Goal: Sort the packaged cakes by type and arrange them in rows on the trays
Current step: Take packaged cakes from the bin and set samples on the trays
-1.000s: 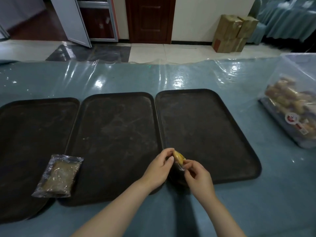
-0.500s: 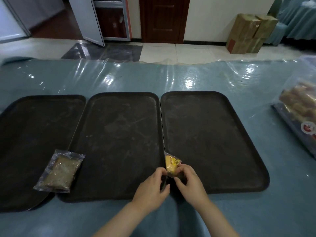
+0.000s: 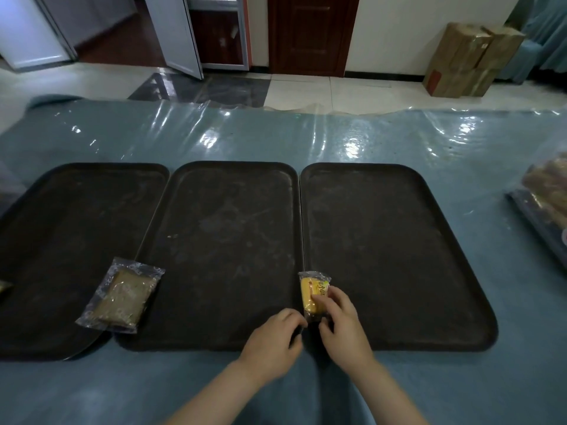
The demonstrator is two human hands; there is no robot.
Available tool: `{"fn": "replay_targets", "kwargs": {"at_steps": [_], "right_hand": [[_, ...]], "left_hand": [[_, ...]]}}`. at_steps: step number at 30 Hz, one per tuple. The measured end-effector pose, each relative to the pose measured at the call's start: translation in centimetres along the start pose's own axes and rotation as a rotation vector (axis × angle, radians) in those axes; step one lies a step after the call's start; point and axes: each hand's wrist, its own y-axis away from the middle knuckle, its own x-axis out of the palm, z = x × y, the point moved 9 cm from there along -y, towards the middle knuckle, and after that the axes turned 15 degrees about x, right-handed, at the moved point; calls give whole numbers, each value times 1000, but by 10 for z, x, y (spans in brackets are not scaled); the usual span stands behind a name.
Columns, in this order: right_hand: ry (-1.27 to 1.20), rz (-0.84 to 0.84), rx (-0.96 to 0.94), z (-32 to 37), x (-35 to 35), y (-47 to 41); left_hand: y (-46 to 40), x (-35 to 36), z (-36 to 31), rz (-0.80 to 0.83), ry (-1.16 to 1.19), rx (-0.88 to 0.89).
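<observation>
- My right hand (image 3: 340, 325) rests on the near left corner of the right tray (image 3: 395, 259), fingers curled over the yellow packaged cake (image 3: 313, 294), pinching its near end between thumb and fingertips
- The yellow packaged cake lies flat on that tray, just under and ahead of my right fingers, its far end poking out past them, its left edge along the seam between trays
- My left hand (image 3: 271, 343) sits just left of my right hand, on the near right corner of the middle tray (image 3: 227, 240); its fingers are bent loosely inward with the tips close to the wrapper's near end, and I cannot tell whether they touch it
- Well to the left of my left hand, a brown packaged cake (image 3: 121, 297) in clear wrap lies tilted across the seam between the left tray (image 3: 70, 228) and the middle tray
- The three dark trays stand side by side ahead of both hands on the tabletop (image 3: 306, 136), which wears a blue cloth under clear plastic sheeting
- Far to the right of my right hand, at the edge of view, a clear bag of cakes (image 3: 546, 197) sits on the tabletop, apart from the trays
- At the far left edge, beyond the brown cake, a sliver of another wrapped item (image 3: 3, 287) shows on the left tray, too cut off to identify
</observation>
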Motion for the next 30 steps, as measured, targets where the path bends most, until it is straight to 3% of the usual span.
{"fn": "replay_targets", "kwargs": {"at_steps": [9,19,30], "right_hand": [[177,66,78,4,10,12],[188,-31,156,22,-2,11],[46,-52,63,143,65,46]], "left_hand": [[2,-3,11,-40,34,-41],[34,-33,35,-118,115,-85],[128,-134,117,-232,159,-125]]}}
